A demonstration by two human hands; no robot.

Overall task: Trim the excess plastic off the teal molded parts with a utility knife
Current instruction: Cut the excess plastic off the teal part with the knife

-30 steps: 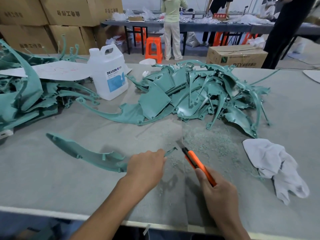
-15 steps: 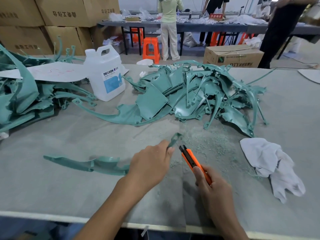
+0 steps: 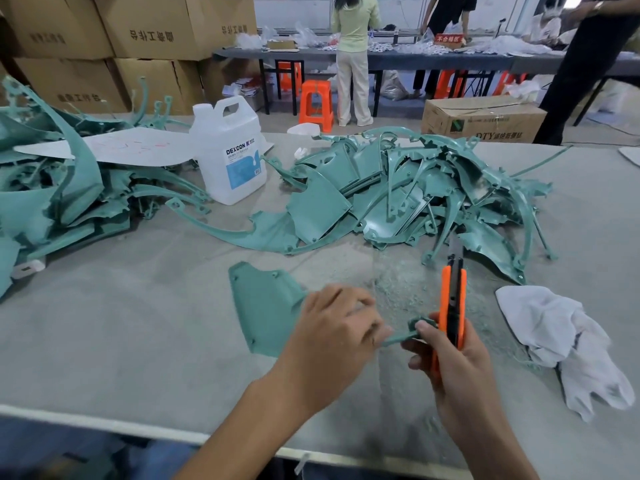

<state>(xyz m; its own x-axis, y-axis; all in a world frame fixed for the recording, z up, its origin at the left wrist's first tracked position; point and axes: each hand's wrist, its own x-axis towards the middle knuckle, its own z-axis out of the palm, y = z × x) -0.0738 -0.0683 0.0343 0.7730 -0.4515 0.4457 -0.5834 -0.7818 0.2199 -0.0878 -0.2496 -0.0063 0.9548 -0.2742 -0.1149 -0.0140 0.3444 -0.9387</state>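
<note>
A: Where is the work piece?

B: One teal molded part [image 3: 266, 306], at the near side of the grey table [image 3: 121, 341], in front of the person. The broad flat end is to the left, low over the table top; whether it rests there, cannot tell. The narrow arm runs right, through the left hand [image 3: 332, 327], whose fingers are curled round it in a firm hold.

A: Knife?

B: Orange utility knife [image 3: 452, 306] in the right hand [image 3: 460, 372]. Fingers wrapped round the handle, blade out, pointing up and away from the person. The right thumb presses on the tip of the part's arm. The blade is not on the plastic. Reads as checking or repositioning between cuts, not a cut in hand.

A: Evidence of work done?

B: A patch of fine teal shavings [image 3: 405, 282] on the table just beyond the hands. A fair amount of trimming done at this spot, I judge.

A: Left to do?

B: Plenty, likely. A big heap of teal parts [image 3: 415, 195] beyond the shavings, a second heap [image 3: 52, 202] at far left. Which heap is trimmed and which is waiting, the view does not say. Any excess on the edges is too small to make out.

A: Else on the table?

B: White DEXCON jug [image 3: 230, 157] between the heaps. Crumpled white rag [image 3: 561, 337] at right, near the knife hand but apart.
</note>
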